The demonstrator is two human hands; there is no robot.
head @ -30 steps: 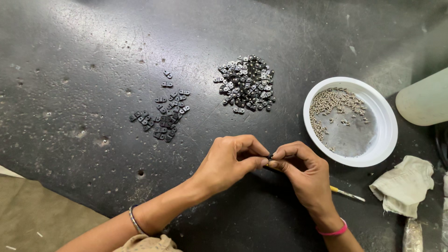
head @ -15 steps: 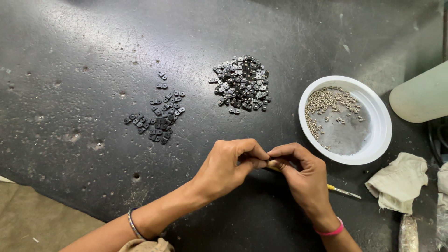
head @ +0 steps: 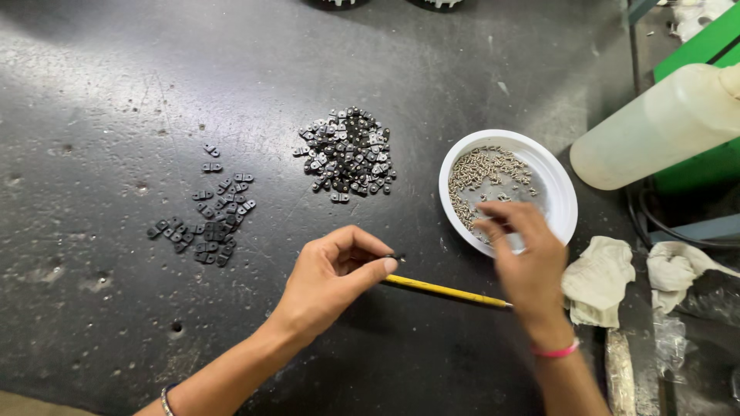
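Note:
My left hand [head: 333,273] pinches a tiny dark part between thumb and forefinger, low on the dark worktable [head: 154,77]. My right hand [head: 523,258] is blurred and reaches over the near rim of a white bowl [head: 566,200] that holds several small metal screws [head: 478,171]; whether its fingers hold anything I cannot tell. A thin yellow-handled tool [head: 447,291] lies on the table between the two hands. A pile of small dark metal pieces [head: 348,154] lies beyond my left hand. A looser scatter of flat black pieces [head: 212,219] lies to the left.
A large translucent plastic bottle [head: 663,127] lies on its side at the right, against a green object [head: 709,46]. Crumpled whitish rags [head: 597,281] and a black cable [head: 655,227] sit at the right edge. The table surface is pitted and scuffed.
My hands were together, working on a small part. Now my right hand has moved away to the white bowl, and the yellow-handled tool lies exposed on the table. The view has shifted left.

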